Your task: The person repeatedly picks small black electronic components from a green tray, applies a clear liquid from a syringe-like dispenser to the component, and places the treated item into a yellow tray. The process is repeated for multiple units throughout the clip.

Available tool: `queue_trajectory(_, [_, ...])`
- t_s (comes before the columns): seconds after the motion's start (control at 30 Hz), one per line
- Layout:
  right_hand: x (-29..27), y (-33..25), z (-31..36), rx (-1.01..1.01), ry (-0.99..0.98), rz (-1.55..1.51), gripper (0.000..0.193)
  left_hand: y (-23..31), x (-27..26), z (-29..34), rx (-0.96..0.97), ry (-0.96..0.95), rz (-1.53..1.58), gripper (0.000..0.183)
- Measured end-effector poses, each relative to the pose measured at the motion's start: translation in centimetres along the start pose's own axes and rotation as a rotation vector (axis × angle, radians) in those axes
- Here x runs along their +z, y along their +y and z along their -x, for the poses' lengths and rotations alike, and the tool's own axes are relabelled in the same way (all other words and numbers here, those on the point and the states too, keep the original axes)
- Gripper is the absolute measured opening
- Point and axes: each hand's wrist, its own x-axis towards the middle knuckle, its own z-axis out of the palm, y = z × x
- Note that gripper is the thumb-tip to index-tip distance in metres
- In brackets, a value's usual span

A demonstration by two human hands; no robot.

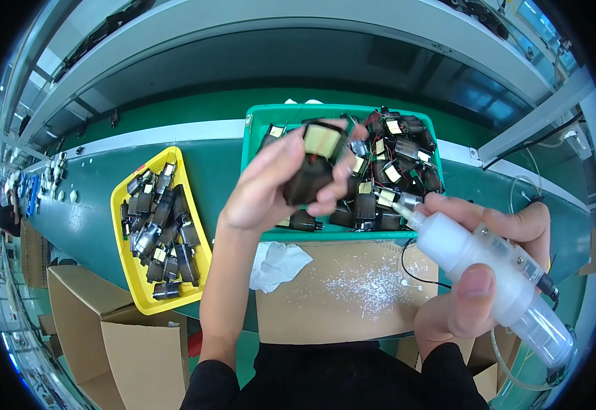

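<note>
My left hand (pixel 253 188) is raised over the near left part of the green tray (pixel 249 154). Its fingers close round a small black motor-like part (pixel 306 183) with a pale yellow pad on its upper end. In my right hand (pixel 473 301) is a white, pen-nosed air tool (pixel 445 246) with a clear rear end, the fingers and thumb wrapped round its body. The tool's narrow tip points up and left, toward the tray's near right side, apart from the held part. Several similar black-and-silver motors (pixel 365 205) with yellow pads and thin wires fill the tray.
A yellow tray (pixel 122 236) of similar parts stands at left. Before me lies a cardboard sheet (pixel 291 321) with white scraps (pixel 370 287) and a crumpled white cloth (pixel 277 265). An open carton (pixel 141 348) sits lower left. A clear hose (pixel 517 379) trails from the tool.
</note>
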Motion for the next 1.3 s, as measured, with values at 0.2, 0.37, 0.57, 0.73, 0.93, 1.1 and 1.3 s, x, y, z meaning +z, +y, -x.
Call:
queue_trajectory(0.2, [0.5,0.4,0.5,-0.014,-0.158,-0.156,0.053,-0.5,1.1,0.5,0.005,-0.082,-0.069,0.075])
queue_trajectory(0.37, [0.7,0.9,0.8,-0.019,-0.264,-0.119,0.052,-0.5,1.1,0.8,0.022,-0.032,-0.143,0.078])
queue_trajectory(0.57, [0.8,0.8,0.6,-0.045,-0.328,-0.099,0.050,0.2,1.2,0.9,0.018,-0.043,-0.193,0.078])
queue_trajectory(0.73, [0.1,0.5,0.1,-0.026,-0.490,-0.053,0.050,-0.2,1.1,1.0,0.061,-0.005,-0.187,0.076])
queue_trajectory(0.93, [-0.2,0.2,-0.1,-0.013,-0.563,0.000,0.050,-0.1,1.2,1.0,0.060,-0.013,-0.172,0.074])
queue_trajectory(1.1, [-0.9,-0.3,-0.7,-0.091,-0.722,0.123,0.048,-0.1,1.0,1.0,0.084,-0.089,-0.149,0.071])
queue_trajectory(1.3, [-0.7,-1.5,-0.8,0.069,-0.752,0.172,0.038,-0.7,-1.3,0.7,0.138,-0.441,-0.015,0.063])
